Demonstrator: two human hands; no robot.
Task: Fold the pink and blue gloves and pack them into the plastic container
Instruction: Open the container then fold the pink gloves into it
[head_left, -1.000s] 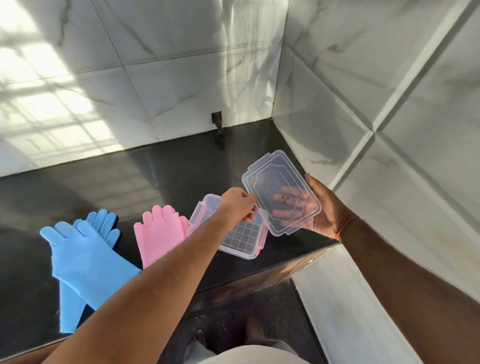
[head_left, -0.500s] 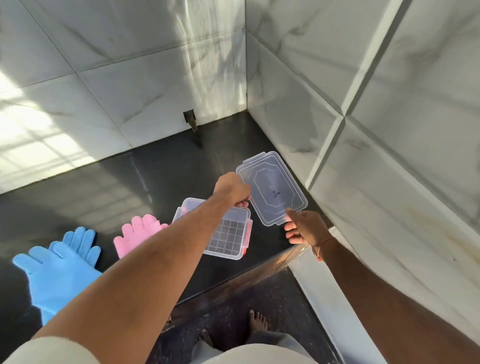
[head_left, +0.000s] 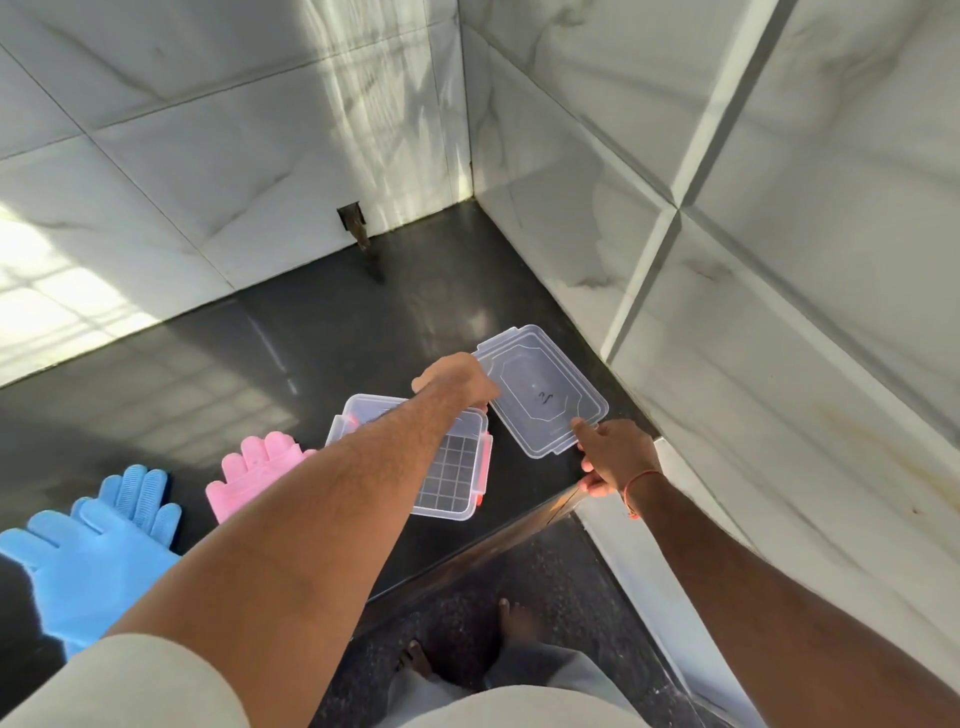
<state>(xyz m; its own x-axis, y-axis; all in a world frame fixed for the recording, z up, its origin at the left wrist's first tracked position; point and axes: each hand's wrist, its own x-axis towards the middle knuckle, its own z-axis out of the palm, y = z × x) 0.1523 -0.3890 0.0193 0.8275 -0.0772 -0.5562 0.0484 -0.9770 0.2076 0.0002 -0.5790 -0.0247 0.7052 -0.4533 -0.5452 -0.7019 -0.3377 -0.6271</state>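
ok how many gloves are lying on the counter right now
3 visible: two blue gloves overlapping at far left, one pink glove beside the container. The left forearm covers part of the pink; another may lie hidden.

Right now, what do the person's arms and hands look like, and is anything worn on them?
Both forearms are bare. The left hand wears nothing that shows; a light beige short sleeve covers that upper arm. The right hand is bare too, with a thin red-orange thread band round its wrist. No rings or watch show, though the left wrist's underside is hidden.
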